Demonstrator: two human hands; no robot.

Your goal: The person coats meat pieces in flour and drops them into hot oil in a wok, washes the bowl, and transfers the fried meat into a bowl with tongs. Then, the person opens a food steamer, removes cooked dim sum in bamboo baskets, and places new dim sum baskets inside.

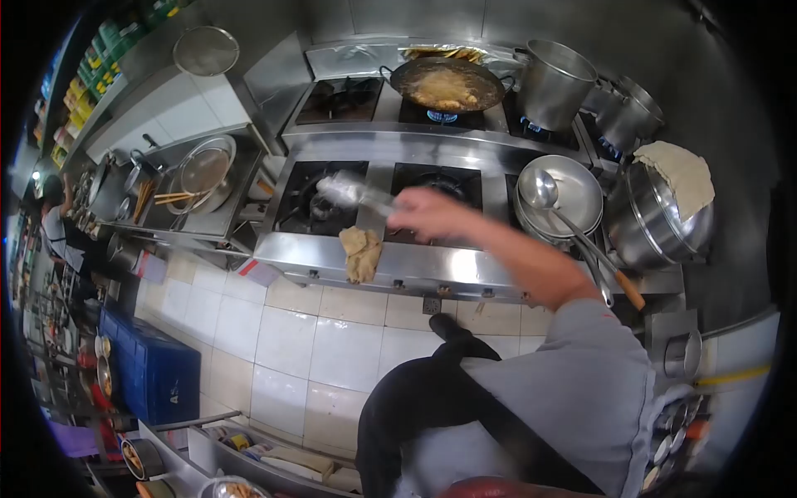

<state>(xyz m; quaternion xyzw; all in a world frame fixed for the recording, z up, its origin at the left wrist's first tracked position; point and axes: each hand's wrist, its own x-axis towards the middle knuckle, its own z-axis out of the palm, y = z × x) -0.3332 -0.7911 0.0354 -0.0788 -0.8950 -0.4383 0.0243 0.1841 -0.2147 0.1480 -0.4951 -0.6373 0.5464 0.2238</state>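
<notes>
Blue chest [154, 365], white lettering, on pale floor tiles [286, 340]. Round wire strainer [206, 51], high at left. Second strainer [205, 170], over a metal bowl [222, 196], wooden chopsticks [173, 197] at the rim. Tall stockpot [554, 87], above a blue flame [531, 126]. Large steel pot [647, 220], beige cloth [681, 176] draped over it.

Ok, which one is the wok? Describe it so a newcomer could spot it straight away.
Start from the long steel stove and go to its raised back row of burners. The wok sits there over a blue flame, with food frying in it. It is dark, wide and shallow with two loop handles, unlike the tall silver pot beside it.
</notes>
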